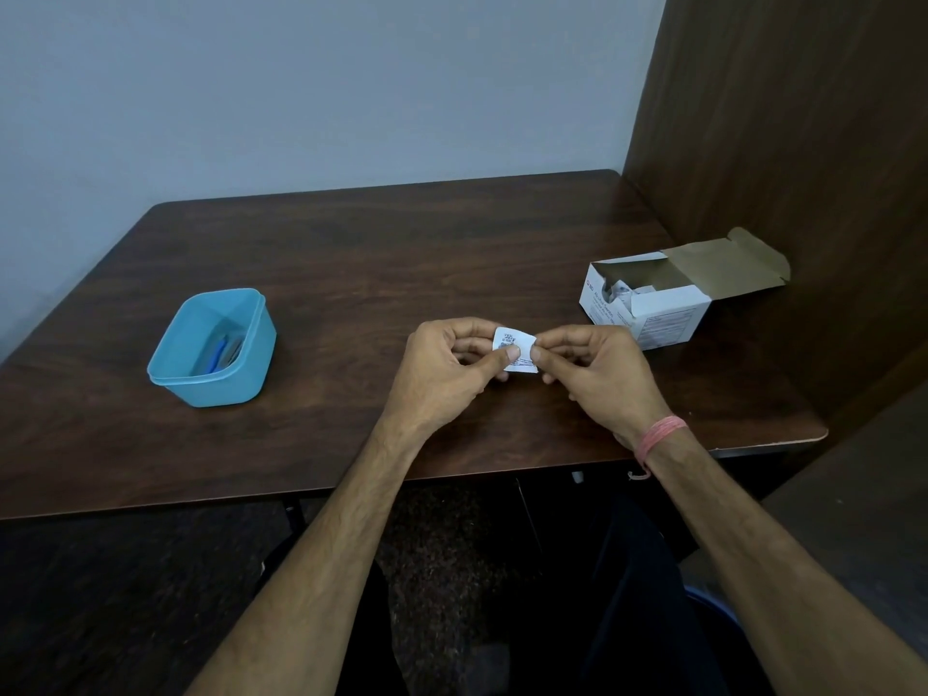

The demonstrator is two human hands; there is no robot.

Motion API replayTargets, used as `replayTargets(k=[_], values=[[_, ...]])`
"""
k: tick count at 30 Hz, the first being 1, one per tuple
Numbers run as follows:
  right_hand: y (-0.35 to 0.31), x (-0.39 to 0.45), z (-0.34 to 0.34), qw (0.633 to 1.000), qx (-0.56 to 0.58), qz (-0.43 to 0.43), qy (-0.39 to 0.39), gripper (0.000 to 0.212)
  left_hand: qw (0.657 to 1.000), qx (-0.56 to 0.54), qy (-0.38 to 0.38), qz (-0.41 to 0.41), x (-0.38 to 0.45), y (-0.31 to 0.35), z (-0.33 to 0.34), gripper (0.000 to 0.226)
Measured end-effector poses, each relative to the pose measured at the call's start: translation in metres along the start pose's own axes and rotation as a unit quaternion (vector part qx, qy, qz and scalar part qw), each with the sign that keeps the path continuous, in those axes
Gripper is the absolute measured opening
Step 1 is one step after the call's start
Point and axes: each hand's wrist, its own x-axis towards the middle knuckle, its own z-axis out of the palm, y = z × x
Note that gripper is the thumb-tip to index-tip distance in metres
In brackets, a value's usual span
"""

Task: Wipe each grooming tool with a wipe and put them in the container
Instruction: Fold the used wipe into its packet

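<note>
- The left hand (442, 366) and right hand (592, 366) both pinch a small white wipe packet (517, 350) above the table (401, 253)
- The blue container (213, 346) holds blue tools (221, 351)
- The open white box (653, 301) holds more packets

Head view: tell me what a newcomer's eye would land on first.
First, the two hands, left hand and right hand, pinching a small white wipe packet between them above the table's middle. Next, the bright blue container on the left, with blue-handled tools inside. Last, the open white box of packets on the right.
</note>
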Motion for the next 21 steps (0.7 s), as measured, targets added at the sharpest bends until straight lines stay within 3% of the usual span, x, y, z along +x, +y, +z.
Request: replayTargets(k=[4, 11, 21], values=[[-0.0016, 0.0006, 0.0038, 1.0, -0.002, 0.01, 0.021, 0.009, 1.0, 0.001, -0.002, 0.002, 0.0, 0.0013, 0.0002, 0.017], [-0.0031, -0.0022, -0.0008, 0.999, 0.024, -0.008, -0.021, 0.01, 1.0, 0.019, 0.018, 0.014, 0.0013, 0.0002, 0.0015, 0.012], [0.0031, 0.0011, 0.0022, 1.0, -0.004, -0.027, -0.012, 0.01, 0.999, 0.041, -0.006, 0.029, 0.0004, 0.0016, 0.0008, 0.009]])
